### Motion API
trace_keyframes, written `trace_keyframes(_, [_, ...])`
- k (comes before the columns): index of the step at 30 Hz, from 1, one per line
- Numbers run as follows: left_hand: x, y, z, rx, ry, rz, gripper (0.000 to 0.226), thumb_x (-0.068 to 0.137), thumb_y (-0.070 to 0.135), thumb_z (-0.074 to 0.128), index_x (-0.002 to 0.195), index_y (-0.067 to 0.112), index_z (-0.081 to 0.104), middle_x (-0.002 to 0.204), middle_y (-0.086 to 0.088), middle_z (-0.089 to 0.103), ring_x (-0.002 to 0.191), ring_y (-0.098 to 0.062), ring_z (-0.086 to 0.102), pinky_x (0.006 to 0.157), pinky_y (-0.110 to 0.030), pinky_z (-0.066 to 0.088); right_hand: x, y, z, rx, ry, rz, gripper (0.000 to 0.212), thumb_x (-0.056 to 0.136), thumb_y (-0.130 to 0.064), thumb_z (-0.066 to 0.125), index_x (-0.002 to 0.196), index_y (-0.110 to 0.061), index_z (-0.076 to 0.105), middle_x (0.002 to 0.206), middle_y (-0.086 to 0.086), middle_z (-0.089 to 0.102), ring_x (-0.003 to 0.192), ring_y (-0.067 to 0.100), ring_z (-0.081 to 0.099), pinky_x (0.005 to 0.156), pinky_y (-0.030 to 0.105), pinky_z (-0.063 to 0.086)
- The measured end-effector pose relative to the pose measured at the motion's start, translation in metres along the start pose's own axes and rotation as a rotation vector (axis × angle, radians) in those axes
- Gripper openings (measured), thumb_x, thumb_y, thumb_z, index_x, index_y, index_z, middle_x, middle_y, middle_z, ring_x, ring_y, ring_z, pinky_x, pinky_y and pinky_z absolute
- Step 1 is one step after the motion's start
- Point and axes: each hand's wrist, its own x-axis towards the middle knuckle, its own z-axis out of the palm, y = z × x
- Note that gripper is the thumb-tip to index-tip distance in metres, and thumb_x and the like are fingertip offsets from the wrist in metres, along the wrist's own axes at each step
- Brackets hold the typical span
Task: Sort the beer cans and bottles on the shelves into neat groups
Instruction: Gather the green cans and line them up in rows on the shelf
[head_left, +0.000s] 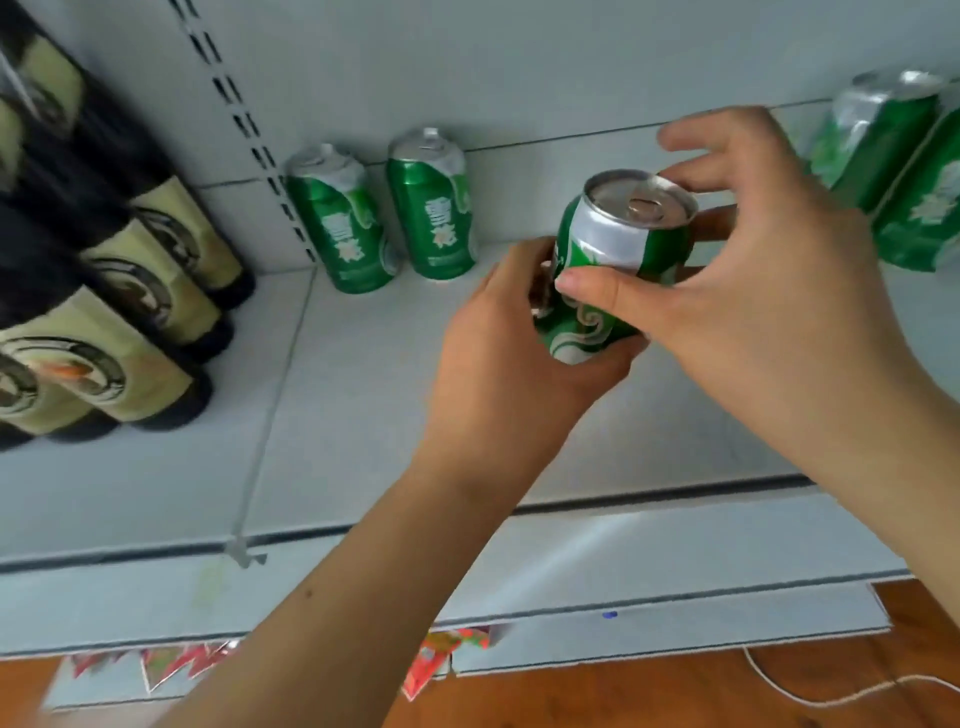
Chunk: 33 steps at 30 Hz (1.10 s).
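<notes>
Carefully, with my left hand (511, 332) cupped round the green can (618, 265) above mid-shelf and my right hand (737, 270) pinching its side, I should set it upright beside the two cans (384, 218) standing far left.

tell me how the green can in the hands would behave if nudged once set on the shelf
The green can looks smooth and glossy, so probably a bit slippery. Its tab seems unopened, so likely full and heavy. Upright on the flat shelf it should slide rather than tip; on its side it would roll.
</notes>
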Motion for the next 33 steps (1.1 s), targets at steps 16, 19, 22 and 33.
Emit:
trace_keyframes(16, [0.027, -0.097, -0.105, 0.097, 0.247, -0.245, 0.042, 0.083, 0.02, 0.075, 0.122, 0.023, 0.06, 0.104, 0.014, 0.07, 0.094, 0.004, 0.065, 0.08, -0.016, 0.053, 0.024, -0.039, 0.163, 0.34, -0.369, -0.084, 0.078, 0.094, -0.017, 0.059, 0.157, -0.03, 0.014, 0.143, 0.001, 0.044, 0.129, 0.012, 0.047, 0.107, 0.027, 0.041])
trace_keyframes(19, [0.034, -0.096, -0.109, 0.188, 0.171, -0.29, 0.056, 0.084, 0.03, 0.076, 0.135, 0.023, 0.052, 0.113, 0.014, 0.068, 0.105, -0.002, 0.063, 0.082, -0.009, 0.049, 0.023, -0.037, 0.159, 0.353, -0.392, -0.045, 0.07, 0.098, -0.022, 0.056, 0.156, -0.027, 0.017, 0.15, -0.006, 0.042, 0.134, 0.006, 0.043, 0.109, 0.019, 0.035])
trace_keyframes(22, [0.023, -0.077, -0.106, 0.469, 0.289, -0.222, 0.084, 0.078, 0.034, 0.081, 0.148, 0.017, 0.038, 0.138, -0.003, 0.053, 0.129, -0.02, 0.045, 0.108, -0.028, 0.038, 0.017, -0.028, 0.142, 0.369, -0.239, -0.046, 0.058, 0.099, -0.027, 0.054, 0.152, -0.022, 0.033, 0.146, -0.004, 0.047, 0.129, 0.009, 0.05, 0.105, 0.035, 0.046])
trace_keyframes(33, [0.031, 0.019, 0.087, 0.132, -0.024, 0.017, 0.036, 0.089, 0.022, 0.065, 0.124, 0.03, 0.057, 0.121, 0.014, 0.049, 0.105, 0.002, 0.054, 0.088, -0.013, 0.044, 0.06, 0.106, -0.047, -0.556, 0.408, 0.022, 0.066, 0.092, -0.033, 0.058, 0.148, -0.006, 0.034, 0.142, 0.016, 0.04, 0.128, 0.032, 0.04, 0.107, 0.039, 0.036])
